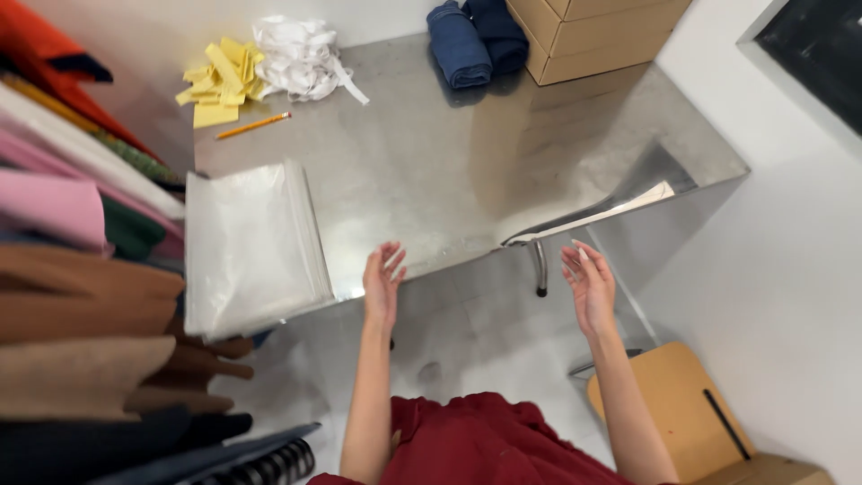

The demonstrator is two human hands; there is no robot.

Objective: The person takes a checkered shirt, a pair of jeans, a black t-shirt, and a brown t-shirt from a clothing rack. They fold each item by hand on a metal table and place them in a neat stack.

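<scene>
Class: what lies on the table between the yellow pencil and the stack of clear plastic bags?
Nothing: the head view shows bare metal table between pencil and bags.

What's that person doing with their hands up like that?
Right now they hold nothing. The left hand and right hand are raised, open and empty, at the near edge of a shiny metal table. Nearest the left hand lies a stack of clear plastic bags. Farther back sit yellow paper strips, a pencil, crumpled white cloth, folded blue fabric and cardboard boxes.
</scene>
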